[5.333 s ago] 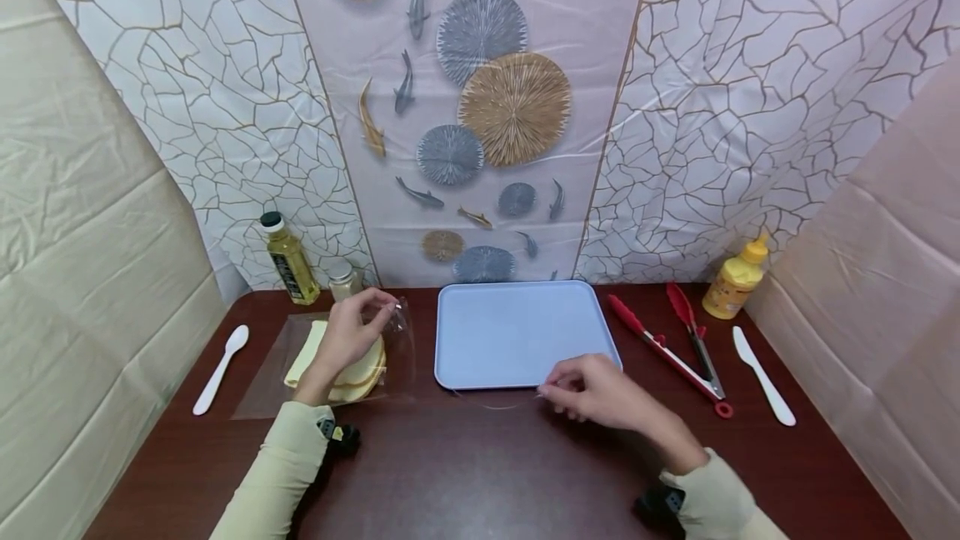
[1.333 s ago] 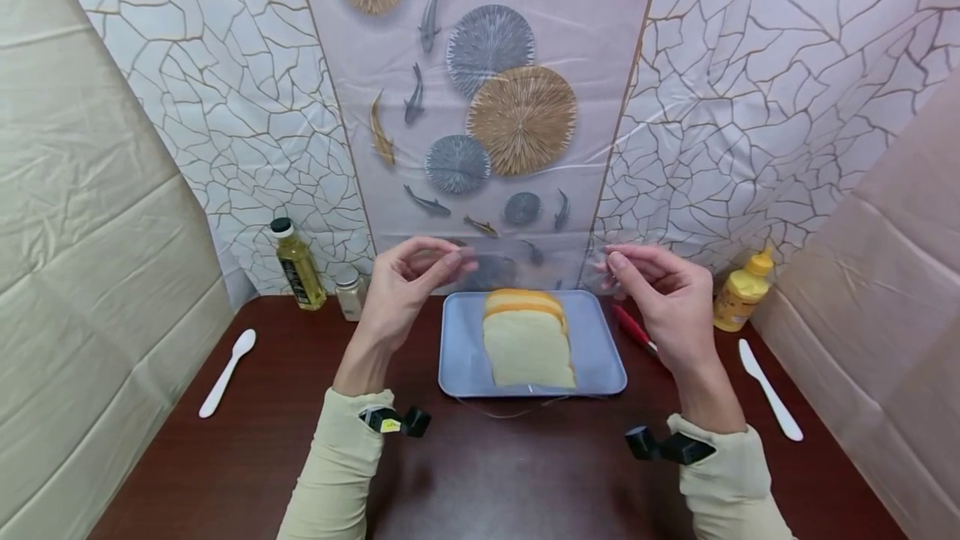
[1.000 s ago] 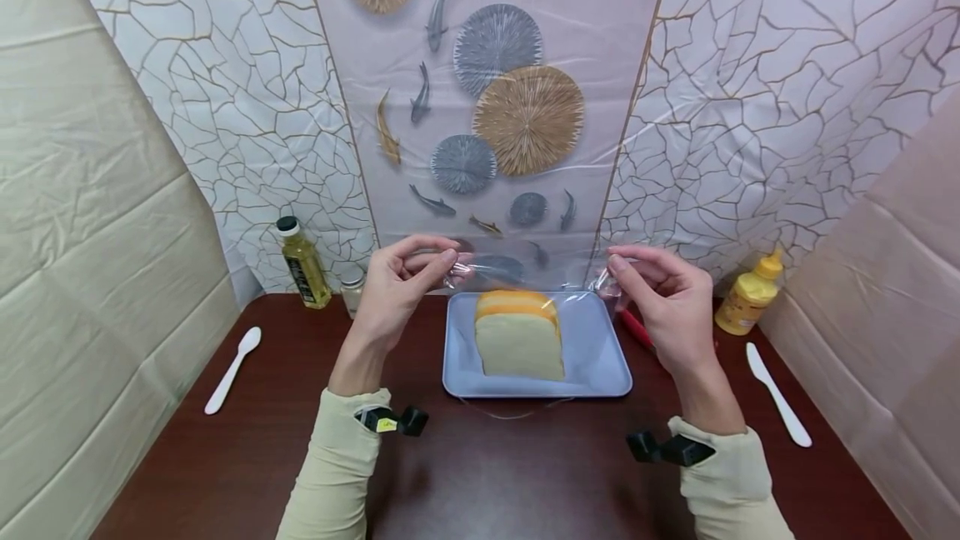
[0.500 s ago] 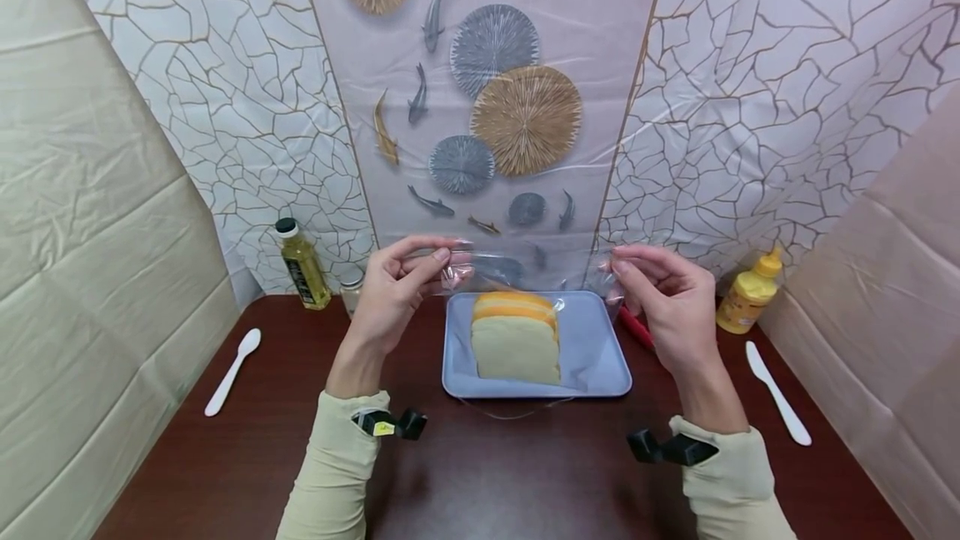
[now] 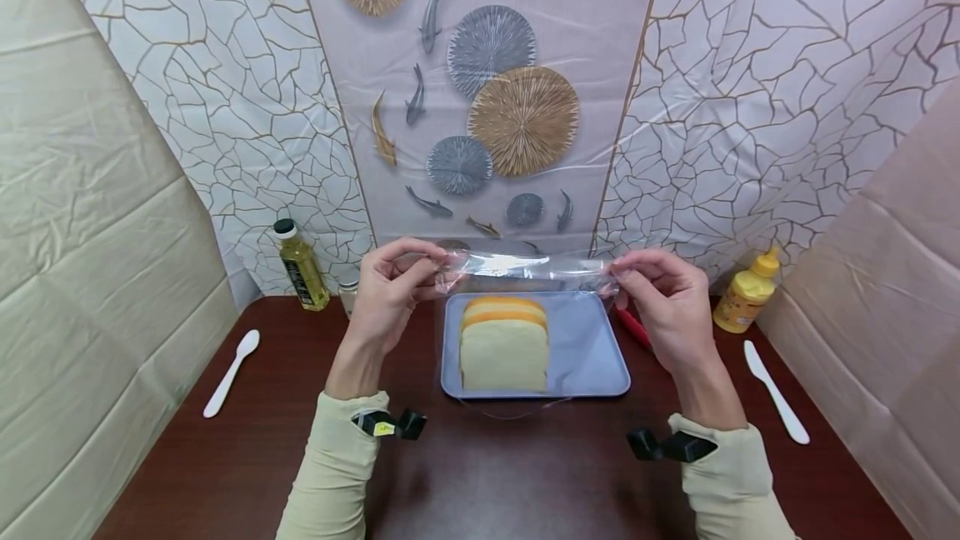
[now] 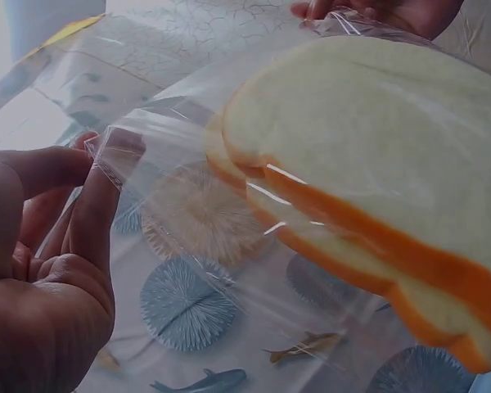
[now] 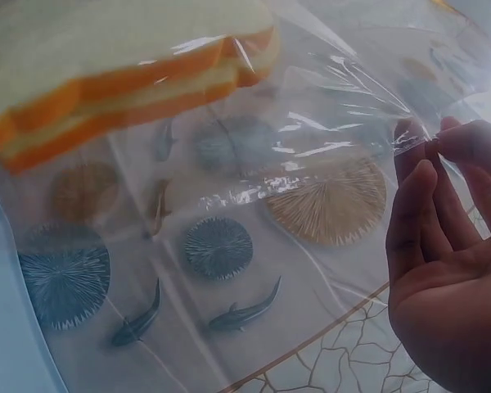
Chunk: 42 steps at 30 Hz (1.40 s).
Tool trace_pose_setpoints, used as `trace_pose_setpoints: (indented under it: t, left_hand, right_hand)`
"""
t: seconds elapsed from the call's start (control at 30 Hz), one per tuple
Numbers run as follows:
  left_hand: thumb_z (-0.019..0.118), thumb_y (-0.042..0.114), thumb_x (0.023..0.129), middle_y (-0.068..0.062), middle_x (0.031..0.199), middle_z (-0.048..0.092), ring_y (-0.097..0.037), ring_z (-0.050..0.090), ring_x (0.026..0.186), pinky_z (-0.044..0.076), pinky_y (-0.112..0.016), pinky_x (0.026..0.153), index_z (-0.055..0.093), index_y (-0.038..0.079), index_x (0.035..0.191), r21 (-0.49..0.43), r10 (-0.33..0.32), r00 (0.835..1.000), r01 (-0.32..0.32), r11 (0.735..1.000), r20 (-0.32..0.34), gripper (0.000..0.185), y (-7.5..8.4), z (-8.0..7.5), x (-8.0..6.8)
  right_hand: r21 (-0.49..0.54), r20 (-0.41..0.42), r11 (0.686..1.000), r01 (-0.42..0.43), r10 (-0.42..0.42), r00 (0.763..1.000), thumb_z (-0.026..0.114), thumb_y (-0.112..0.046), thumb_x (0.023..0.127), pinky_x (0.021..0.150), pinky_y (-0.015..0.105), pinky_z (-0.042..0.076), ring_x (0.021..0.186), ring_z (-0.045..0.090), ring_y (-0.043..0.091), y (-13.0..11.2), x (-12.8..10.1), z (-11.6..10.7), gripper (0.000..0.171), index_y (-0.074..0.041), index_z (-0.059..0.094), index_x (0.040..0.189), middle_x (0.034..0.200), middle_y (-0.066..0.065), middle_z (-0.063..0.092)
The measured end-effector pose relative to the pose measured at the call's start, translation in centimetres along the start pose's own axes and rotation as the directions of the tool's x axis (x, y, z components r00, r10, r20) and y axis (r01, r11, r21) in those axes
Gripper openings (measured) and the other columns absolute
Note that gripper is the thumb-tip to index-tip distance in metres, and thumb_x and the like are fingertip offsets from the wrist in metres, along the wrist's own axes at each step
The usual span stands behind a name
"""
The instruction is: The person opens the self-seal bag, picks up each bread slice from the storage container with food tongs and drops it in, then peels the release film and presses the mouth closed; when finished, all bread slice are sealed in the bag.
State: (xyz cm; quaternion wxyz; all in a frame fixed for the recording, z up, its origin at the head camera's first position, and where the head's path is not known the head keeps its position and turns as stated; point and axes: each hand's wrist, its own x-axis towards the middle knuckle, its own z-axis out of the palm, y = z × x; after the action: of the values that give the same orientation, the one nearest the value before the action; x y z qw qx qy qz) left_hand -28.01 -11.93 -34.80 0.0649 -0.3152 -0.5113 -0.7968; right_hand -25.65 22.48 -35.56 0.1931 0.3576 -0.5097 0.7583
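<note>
A clear plastic bag (image 5: 525,269) with slices of bread (image 5: 504,355) inside hangs above the blue tray (image 5: 588,344). My left hand (image 5: 390,294) pinches the bag's upper left corner between thumb and fingertips. At the upper right corner, my right hand (image 5: 666,302) pinches the film the same way. In the left wrist view, the bread slices (image 6: 376,147), edged with orange crust, lie against the film in a stack. The right wrist view shows the stretched, wrinkled film running from the bread (image 7: 131,74) to the right fingertips.
An oil bottle (image 5: 302,269) and a small jar (image 5: 348,294) stand at the back left, a yellow squeeze bottle (image 5: 746,294) at the back right. A white spoon (image 5: 231,375) lies left, a white knife (image 5: 776,392) right. Red-handled tongs (image 5: 633,327) are mostly hidden behind the right hand.
The bag lay left of the tray at first; both hands have since lifted it above the tray. Over the last second the bread shifted left and the bag's top edge drew into a band.
</note>
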Motion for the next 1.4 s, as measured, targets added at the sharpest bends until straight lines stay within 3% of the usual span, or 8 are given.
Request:
trace_pose_setpoints:
  t: [0.23, 0.33, 0.53, 0.73, 0.97, 1.13, 1.27, 1.4]
  left_hand:
    - [0.052, -0.015, 0.099, -0.007, 0.095, 0.082, -0.017, 0.081, 0.080, 0.067, -0.033, 0.072, 0.079, 0.007, 0.097, -0.006, 0.047, 0.998, -0.046, 0.999, 0.036, 0.035, 0.4, 0.3, 0.0]
    - [0.052, -0.015, 0.097, -0.006, 0.095, 0.083, -0.016, 0.081, 0.079, 0.067, -0.033, 0.071, 0.079, 0.007, 0.096, 0.035, 0.071, 0.997, -0.072, 0.997, 0.040, 0.034, 0.6, 0.5, -0.1]
    - [0.054, -0.012, 0.097, -0.005, 0.093, 0.082, -0.014, 0.080, 0.076, 0.066, -0.030, 0.066, 0.077, 0.007, 0.096, 0.116, 0.097, 0.995, -0.099, 0.988, 0.021, 0.029, 1.0, 0.8, -0.1]
    - [0.054, -0.012, 0.099, -0.006, 0.096, 0.083, -0.017, 0.081, 0.080, 0.067, -0.034, 0.068, 0.075, 0.006, 0.097, 0.101, 0.097, 0.995, -0.100, 0.990, 0.037, 0.028, 1.1, 1.0, -0.1]
    - [0.049, -0.003, 0.103, -0.008, 0.096, 0.080, -0.019, 0.082, 0.083, 0.067, -0.032, 0.068, 0.075, 0.004, 0.096, 0.081, 0.074, 0.997, -0.074, 0.994, -0.003, 0.028, 1.1, 1.3, -0.1]
    - [0.070, -0.003, 0.100, -0.010, 0.103, 0.084, -0.021, 0.084, 0.088, 0.068, -0.036, 0.072, 0.075, 0.001, 0.101, 0.177, 0.059, 0.998, -0.057, 0.983, -0.004, 0.006, 1.2, 1.1, 0.0]
    - [0.081, -0.002, 0.094, -0.015, 0.109, 0.084, -0.029, 0.084, 0.092, 0.068, -0.042, 0.078, 0.075, -0.001, 0.106, 0.312, 0.030, 1.000, -0.028, 0.950, -0.001, 0.013, 1.4, 0.4, -0.2]
    - [0.080, -0.003, 0.095, -0.019, 0.114, 0.082, -0.033, 0.083, 0.098, 0.067, -0.046, 0.083, 0.075, -0.003, 0.109, 0.382, 0.036, 0.999, -0.039, 0.924, 0.015, 0.015, 1.3, -0.6, -0.7]
  right_hand:
    - [0.115, 0.063, 0.993, 0.017, -0.024, 0.998, 0.047, 0.025, 0.102, 0.064, 0.027, 0.056, 0.079, 0.076, 0.024, 0.0, 0.1, -0.2, 0.021, 0.018, 0.067, 0.105, 0.100, 0.021, 0.081]
    - [0.139, 0.085, 0.990, 0.011, -0.023, 0.996, 0.044, 0.026, 0.102, 0.069, 0.027, 0.059, 0.083, 0.077, 0.024, -0.2, 0.1, -0.3, 0.024, 0.018, 0.067, 0.104, 0.102, 0.022, 0.080]
    - [0.137, 0.135, 0.991, -0.003, -0.016, 0.991, 0.035, 0.031, 0.096, 0.086, 0.031, 0.066, 0.095, 0.082, 0.025, -0.6, 0.1, -0.7, 0.038, 0.017, 0.070, 0.105, 0.105, 0.022, 0.080]
    - [0.111, 0.172, 0.994, -0.005, -0.015, 0.985, 0.036, 0.033, 0.091, 0.085, 0.033, 0.067, 0.095, 0.082, 0.027, -1.0, 0.0, -1.1, 0.040, 0.019, 0.071, 0.105, 0.104, 0.023, 0.082]
    - [0.100, 0.227, 0.994, 0.035, -0.057, 0.972, 0.031, 0.027, 0.096, 0.086, 0.036, 0.066, 0.097, 0.082, 0.030, -1.3, 0.3, -1.3, 0.042, 0.021, 0.071, 0.107, 0.106, 0.025, 0.081]
    - [-0.072, 0.147, 0.997, 0.022, -0.011, 0.989, 0.051, 0.028, 0.095, 0.083, 0.033, 0.067, 0.094, 0.083, 0.024, -1.6, 0.1, -1.1, 0.024, 0.020, 0.072, 0.104, 0.103, 0.020, 0.083]
    - [-0.267, 0.075, 0.963, -0.023, 0.045, 0.996, 0.069, 0.026, 0.089, 0.079, 0.032, 0.067, 0.090, 0.084, 0.021, -1.6, -0.1, -0.8, 0.017, 0.018, 0.072, 0.104, 0.102, 0.016, 0.084]
    - [-0.319, 0.062, 0.945, -0.073, 0.098, 0.993, 0.073, 0.022, 0.090, 0.077, 0.037, 0.067, 0.091, 0.083, 0.021, -1.0, -0.4, -0.2, 0.021, 0.016, 0.073, 0.110, 0.104, 0.015, 0.084]
